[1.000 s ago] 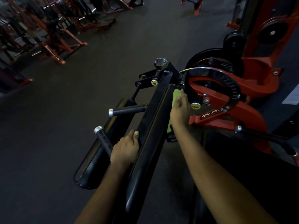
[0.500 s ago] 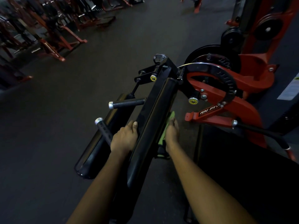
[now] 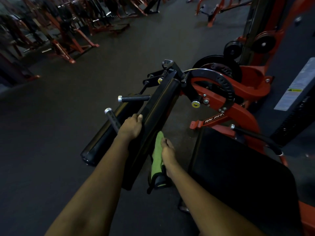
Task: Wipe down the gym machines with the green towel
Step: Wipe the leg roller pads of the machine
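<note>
The green towel (image 3: 157,155) is in the lower middle of the frame. It lies against the right side of the long black pad (image 3: 158,106), near the pad's close end. Its bottom part hangs over a short black tube end (image 3: 160,180).

The right hand (image 3: 167,152) holds the towel against the pad. Its fingers are bent and packed close together on the cloth. I cannot tell where its thumb is.

The left hand (image 3: 131,127) grips the other side of the same pad. Its thumb lies on top, and its fingers curl under the edge, out of sight.

Just left of that hand are two black handles with silver tips (image 3: 112,119) and a second black roller pad (image 3: 105,138).

To the right of the long pad are a black ring with holes (image 3: 226,89) and the red frame (image 3: 238,114). A black seat pad (image 3: 238,167) fills the lower right. Round black weight plates (image 3: 233,49) sit in the upper right. More red machines (image 3: 64,40) stand in the upper left on the dark floor (image 3: 68,116).
</note>
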Demonstrator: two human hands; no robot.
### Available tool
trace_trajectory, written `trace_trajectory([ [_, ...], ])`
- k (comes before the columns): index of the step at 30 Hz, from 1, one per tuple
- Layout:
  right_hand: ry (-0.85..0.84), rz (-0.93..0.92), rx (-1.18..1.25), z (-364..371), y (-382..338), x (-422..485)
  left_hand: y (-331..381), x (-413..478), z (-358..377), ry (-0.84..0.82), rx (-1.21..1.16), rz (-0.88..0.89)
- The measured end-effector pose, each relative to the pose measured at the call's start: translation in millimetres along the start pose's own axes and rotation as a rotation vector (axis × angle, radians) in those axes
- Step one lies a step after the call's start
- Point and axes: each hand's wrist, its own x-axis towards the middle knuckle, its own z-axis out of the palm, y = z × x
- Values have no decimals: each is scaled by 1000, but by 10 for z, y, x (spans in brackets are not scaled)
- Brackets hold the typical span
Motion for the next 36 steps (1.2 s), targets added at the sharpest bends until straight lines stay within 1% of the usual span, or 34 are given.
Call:
trace_trajectory([
  [3, -25, -44, -34, -159, -43, -202, -31, -283, 28, 161, 4, 76],
  [6, -24, -81, -64, -301, -62, -450, -64, -716, 42, 358, -71, 174],
  [7, -26, -88, -75, -344, -57, -527, -67, -882, 48, 407, -100, 222],
  [9, -29, -122, -104, -418, -36, -693, -87, -1240, 72, 456, -175, 315],
  [12, -58, -178, -146, -539, 57, -991, -168, -1805, 176, 450, -234, 374],
  [16, -103, -243, -217, -820, 166, -1529, -290, -2569, 438, 397, -255, 297],
  [20, -122, -299, -342, -1278, 249, -2140, -271, -3348, 694, 371, -286, 240],
  [24, -94, -300, -419, -1663, 280, -2569, -168, -3914, 868, 335, -309, 205],
  [31, -89, -290, -504, -2113, 204, -2918, -15, -4361, 1133, 317, -277, 146],
  [36, -98, -270, -519, -2384, 127, -2858, 133, -4359, 1360, 315, -286, 71],
])
